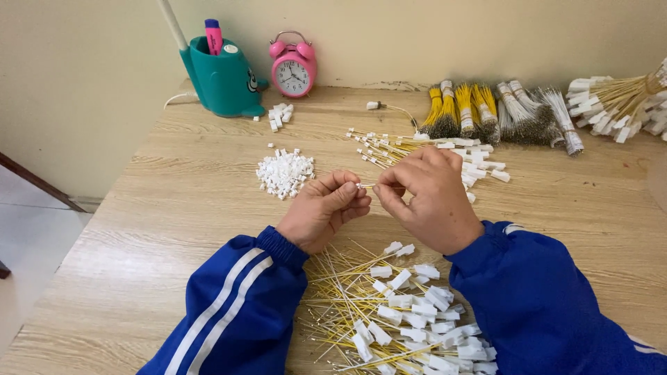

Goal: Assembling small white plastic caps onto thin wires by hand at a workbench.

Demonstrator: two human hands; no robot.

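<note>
Pale wood-grain laminate makes up the surface (174, 229), set against a cream wall; at 9 o'clock we see a strip of light floor beside it.

Items, by clock position from the middle of the surface:

- Centre: our left hand (325, 208) and right hand (427, 198), fingertips drawn together, both pinched on a small white connector with thin yellow wire (363, 185) held between them, just above the surface. Blue sleeves with white stripes cover both arms.
- 6 o'clock: a loose pile of yellow wires with white connectors (403, 312), lying between the forearms.
- 10 o'clock: a heap of small white housings (285, 172), close to the left hand but not touching it.
- 11 o'clock: a smaller scatter of white housings (280, 115), just beside a teal pen holder (222, 80) shaped like a cartoon animal, with a pink marker (213, 36) standing in it.
- 12 o'clock: a pink twin-bell alarm clock (294, 68), upright against the wall; a spread of yellow wires with white ends (417, 147) lies behind the right hand.
- 1 o'clock: yellow wire bundles (458, 110), each banded at the middle, lying side by side.
- 2 o'clock: grey-white wire bundles (538, 114), banded alike; beyond them a bundle with white connectors (611, 101) at the edge of view.

The bands' markings are too small for us to tell.
</note>
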